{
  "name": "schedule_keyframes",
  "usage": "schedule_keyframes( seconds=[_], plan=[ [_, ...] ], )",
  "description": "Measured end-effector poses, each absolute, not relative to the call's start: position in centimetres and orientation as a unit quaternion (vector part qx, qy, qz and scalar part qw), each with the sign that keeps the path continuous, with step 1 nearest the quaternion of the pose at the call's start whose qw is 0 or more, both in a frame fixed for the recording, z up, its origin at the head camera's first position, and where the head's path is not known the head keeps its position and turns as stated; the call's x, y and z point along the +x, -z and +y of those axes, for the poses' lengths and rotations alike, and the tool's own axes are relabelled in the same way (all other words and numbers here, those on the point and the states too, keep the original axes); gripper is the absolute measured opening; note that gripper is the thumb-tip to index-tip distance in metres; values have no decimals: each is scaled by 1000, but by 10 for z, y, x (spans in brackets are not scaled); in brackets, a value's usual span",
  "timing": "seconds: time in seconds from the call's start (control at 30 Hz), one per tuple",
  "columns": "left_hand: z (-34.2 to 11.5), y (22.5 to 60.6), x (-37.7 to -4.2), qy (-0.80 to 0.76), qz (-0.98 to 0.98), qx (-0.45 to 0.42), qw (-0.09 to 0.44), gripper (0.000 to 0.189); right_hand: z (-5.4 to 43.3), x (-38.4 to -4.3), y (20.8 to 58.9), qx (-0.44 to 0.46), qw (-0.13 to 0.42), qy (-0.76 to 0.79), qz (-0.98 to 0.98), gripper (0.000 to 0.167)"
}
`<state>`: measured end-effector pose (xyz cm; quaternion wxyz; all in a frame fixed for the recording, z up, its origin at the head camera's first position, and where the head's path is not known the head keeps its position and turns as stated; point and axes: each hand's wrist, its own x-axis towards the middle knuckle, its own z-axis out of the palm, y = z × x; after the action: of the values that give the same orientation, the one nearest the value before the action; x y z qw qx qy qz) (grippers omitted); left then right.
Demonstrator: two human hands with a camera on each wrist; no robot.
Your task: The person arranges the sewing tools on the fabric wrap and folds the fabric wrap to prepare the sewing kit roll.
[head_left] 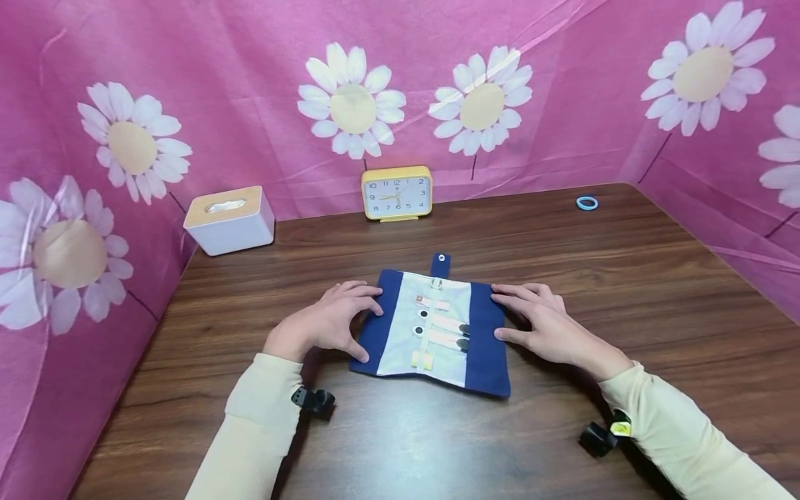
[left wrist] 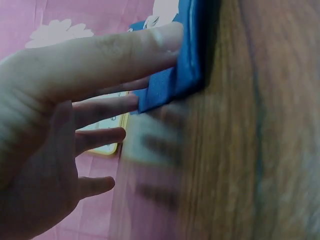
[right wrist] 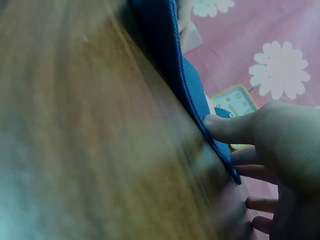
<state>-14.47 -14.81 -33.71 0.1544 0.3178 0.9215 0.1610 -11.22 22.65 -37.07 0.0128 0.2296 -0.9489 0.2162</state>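
A navy fabric folding case (head_left: 487, 340) lies opened out on the wooden table, its pale lining (head_left: 400, 326) facing up. An elastic band down the lining holds several small items, among them two white pieces with black ends (head_left: 450, 332). A snap tab (head_left: 441, 266) sticks out from its far edge. My left hand (head_left: 334, 316) touches the left flap, thumb near the lower corner and fingertips by the upper edge. On the other side my right hand (head_left: 540, 323) rests its thumb and fingertips at the right flap's edge. Both hands have their fingers spread and nearly straight.
A yellow clock (head_left: 397, 194) stands at the back of the table. A tissue box (head_left: 231, 221) with a wooden top is at the back left, and a small blue ring (head_left: 587, 203) lies at the back right. A pink flowered cloth (head_left: 250, 90) hangs behind the table.
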Motion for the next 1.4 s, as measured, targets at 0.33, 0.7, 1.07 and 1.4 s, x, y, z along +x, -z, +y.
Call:
schedule_keyframes(
  seconds=[0.33,0.7,1.07,1.4],
  plan=[
    [-135,336,-138,-109,936,306,137,87,231,-119,376,234,21,-235,-943,54],
    [-113,329,-121,-78,952,259,142,85,238,-114,372,247,7,-244,-938,53],
    [-93,324,-104,-35,964,236,121,88,245,-111,368,255,-10,-256,-932,55],
    [-91,324,-102,-17,963,240,118,91,244,-109,368,259,-10,-261,-930,52]
  ],
)
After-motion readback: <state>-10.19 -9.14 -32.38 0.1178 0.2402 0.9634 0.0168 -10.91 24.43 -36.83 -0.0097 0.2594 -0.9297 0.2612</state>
